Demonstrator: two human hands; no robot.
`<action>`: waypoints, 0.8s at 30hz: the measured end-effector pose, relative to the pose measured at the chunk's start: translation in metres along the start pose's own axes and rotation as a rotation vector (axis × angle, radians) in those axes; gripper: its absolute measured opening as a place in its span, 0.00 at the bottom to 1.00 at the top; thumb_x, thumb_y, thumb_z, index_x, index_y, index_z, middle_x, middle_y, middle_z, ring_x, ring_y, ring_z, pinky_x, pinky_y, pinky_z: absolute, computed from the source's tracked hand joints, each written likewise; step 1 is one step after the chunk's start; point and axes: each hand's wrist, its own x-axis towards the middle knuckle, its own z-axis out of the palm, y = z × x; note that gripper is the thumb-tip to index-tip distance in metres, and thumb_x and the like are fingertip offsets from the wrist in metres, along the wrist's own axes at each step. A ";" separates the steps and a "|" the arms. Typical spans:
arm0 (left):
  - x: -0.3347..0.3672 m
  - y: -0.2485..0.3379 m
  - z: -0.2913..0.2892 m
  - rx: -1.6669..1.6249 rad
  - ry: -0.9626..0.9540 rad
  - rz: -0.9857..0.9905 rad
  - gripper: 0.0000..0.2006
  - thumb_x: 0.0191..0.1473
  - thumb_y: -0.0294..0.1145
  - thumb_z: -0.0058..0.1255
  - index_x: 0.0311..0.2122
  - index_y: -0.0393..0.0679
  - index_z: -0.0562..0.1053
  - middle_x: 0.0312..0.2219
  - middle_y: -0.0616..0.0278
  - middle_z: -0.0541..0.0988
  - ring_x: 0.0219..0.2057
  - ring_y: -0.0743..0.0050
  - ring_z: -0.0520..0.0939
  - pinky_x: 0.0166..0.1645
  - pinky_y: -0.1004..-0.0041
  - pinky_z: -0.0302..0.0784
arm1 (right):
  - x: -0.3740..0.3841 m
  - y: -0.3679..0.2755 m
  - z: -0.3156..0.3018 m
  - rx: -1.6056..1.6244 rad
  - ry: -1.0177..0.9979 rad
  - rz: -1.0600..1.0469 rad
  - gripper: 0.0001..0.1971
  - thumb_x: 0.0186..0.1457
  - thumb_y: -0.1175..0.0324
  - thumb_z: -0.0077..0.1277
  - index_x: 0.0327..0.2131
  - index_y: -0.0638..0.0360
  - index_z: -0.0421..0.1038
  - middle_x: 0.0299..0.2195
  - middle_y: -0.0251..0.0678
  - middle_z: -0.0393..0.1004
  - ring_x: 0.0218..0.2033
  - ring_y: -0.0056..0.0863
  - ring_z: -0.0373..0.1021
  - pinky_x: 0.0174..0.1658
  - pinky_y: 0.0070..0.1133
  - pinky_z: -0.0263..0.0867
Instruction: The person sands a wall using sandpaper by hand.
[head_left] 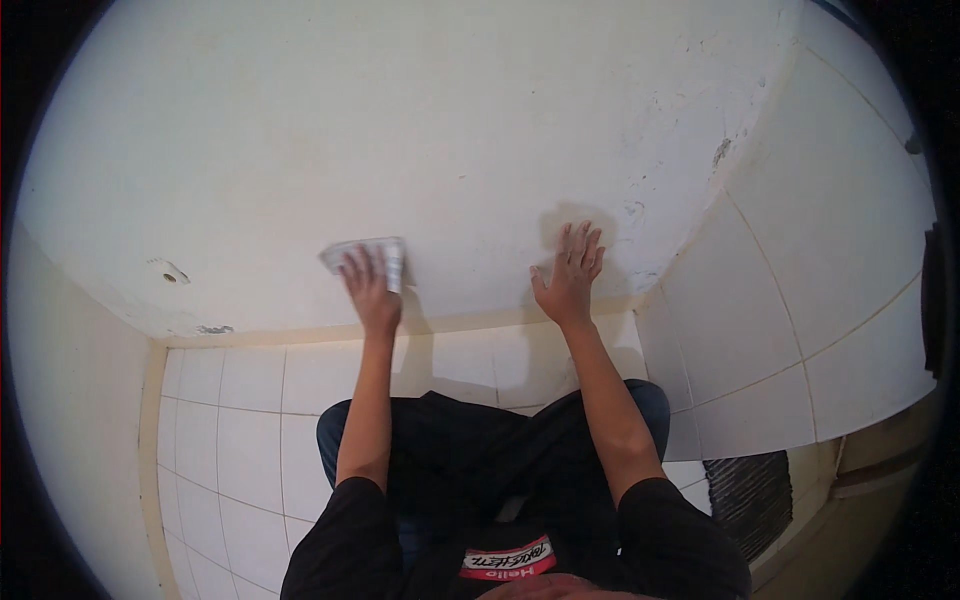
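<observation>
My left hand (369, 292) presses a folded light grey-and-white cloth (395, 258) against the white wall (440, 130), low down above the floor's edge. Its fingers lie over the cloth and look slightly smeared by motion. To the right, my right hand (570, 278) is held up to the same wall with its fingers apart and nothing in it. A shadow surrounds that hand. Whether its palm touches the wall, I cannot tell.
My bent knees are close to the wall, above a white tiled floor (250, 445). Large pale tiles cover a surface (810, 260) on the right. A hole (170, 277) marks the wall at left. Peeling paint (722, 150) shows near the right corner. A dark ridged mat (750, 495) lies lower right.
</observation>
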 end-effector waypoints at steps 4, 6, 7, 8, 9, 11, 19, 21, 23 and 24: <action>0.010 -0.039 -0.031 -0.204 0.247 -0.325 0.42 0.45 0.12 0.37 0.71 0.29 0.51 0.71 0.35 0.48 0.73 0.31 0.45 0.74 0.42 0.38 | 0.001 -0.004 0.001 0.002 -0.001 0.004 0.52 0.53 0.55 0.59 0.72 0.64 0.38 0.73 0.64 0.32 0.73 0.66 0.28 0.70 0.58 0.30; 0.011 -0.042 -0.036 -0.212 0.240 -0.325 0.43 0.44 0.11 0.36 0.71 0.28 0.50 0.71 0.34 0.47 0.73 0.31 0.44 0.74 0.43 0.38 | 0.001 -0.004 0.001 0.013 0.005 -0.001 0.53 0.53 0.55 0.60 0.73 0.64 0.38 0.73 0.64 0.32 0.73 0.66 0.28 0.70 0.58 0.29; 0.011 -0.041 -0.036 -0.219 0.234 -0.327 0.43 0.43 0.10 0.34 0.71 0.28 0.48 0.71 0.33 0.46 0.73 0.30 0.44 0.74 0.44 0.38 | 0.000 -0.004 0.002 0.011 0.005 -0.001 0.53 0.53 0.55 0.60 0.73 0.64 0.38 0.73 0.64 0.32 0.73 0.66 0.28 0.70 0.58 0.29; 0.011 -0.037 -0.034 -0.221 0.234 -0.329 0.43 0.43 0.10 0.34 0.71 0.28 0.48 0.71 0.33 0.46 0.73 0.30 0.44 0.74 0.44 0.38 | 0.000 -0.003 0.003 0.023 0.015 0.010 0.52 0.53 0.54 0.59 0.73 0.62 0.39 0.73 0.61 0.33 0.74 0.64 0.28 0.70 0.57 0.28; 0.012 -0.032 -0.030 -0.206 0.230 -0.279 0.44 0.43 0.10 0.34 0.71 0.28 0.48 0.71 0.34 0.46 0.73 0.31 0.44 0.74 0.44 0.38 | 0.000 -0.003 0.004 0.038 0.025 0.018 0.52 0.53 0.54 0.58 0.73 0.60 0.40 0.74 0.59 0.33 0.74 0.62 0.28 0.71 0.56 0.27; 0.012 -0.007 -0.025 -0.224 0.199 -0.237 0.43 0.43 0.10 0.36 0.71 0.28 0.49 0.71 0.33 0.47 0.73 0.31 0.45 0.74 0.44 0.39 | -0.001 -0.002 0.003 0.032 0.015 0.024 0.52 0.53 0.54 0.58 0.73 0.59 0.40 0.74 0.59 0.33 0.74 0.62 0.28 0.71 0.56 0.27; -0.031 0.061 0.023 -0.107 -0.174 0.088 0.36 0.51 0.20 0.44 0.69 0.39 0.60 0.70 0.44 0.58 0.71 0.37 0.55 0.74 0.45 0.44 | 0.002 -0.007 0.001 0.031 -0.004 0.009 0.53 0.53 0.56 0.60 0.73 0.63 0.38 0.73 0.63 0.32 0.73 0.65 0.28 0.70 0.58 0.29; -0.039 0.072 0.026 -0.160 -0.332 0.321 0.35 0.52 0.23 0.45 0.69 0.48 0.63 0.70 0.53 0.61 0.71 0.46 0.58 0.73 0.46 0.46 | 0.001 -0.004 0.002 0.021 0.048 -0.014 0.52 0.53 0.55 0.60 0.73 0.61 0.39 0.73 0.62 0.34 0.73 0.65 0.29 0.70 0.58 0.30; -0.041 0.073 0.026 -0.147 -0.323 0.344 0.35 0.52 0.23 0.45 0.69 0.50 0.63 0.69 0.56 0.62 0.70 0.48 0.59 0.73 0.47 0.47 | -0.001 -0.002 0.003 0.021 0.051 -0.012 0.53 0.53 0.52 0.60 0.73 0.60 0.39 0.73 0.62 0.34 0.73 0.64 0.29 0.70 0.57 0.30; -0.041 0.073 0.027 -0.139 -0.316 0.362 0.35 0.52 0.23 0.45 0.68 0.52 0.64 0.69 0.59 0.63 0.70 0.51 0.61 0.73 0.47 0.48 | -0.003 -0.001 0.005 0.018 0.048 -0.013 0.54 0.53 0.50 0.61 0.73 0.59 0.39 0.73 0.62 0.35 0.74 0.63 0.30 0.70 0.57 0.30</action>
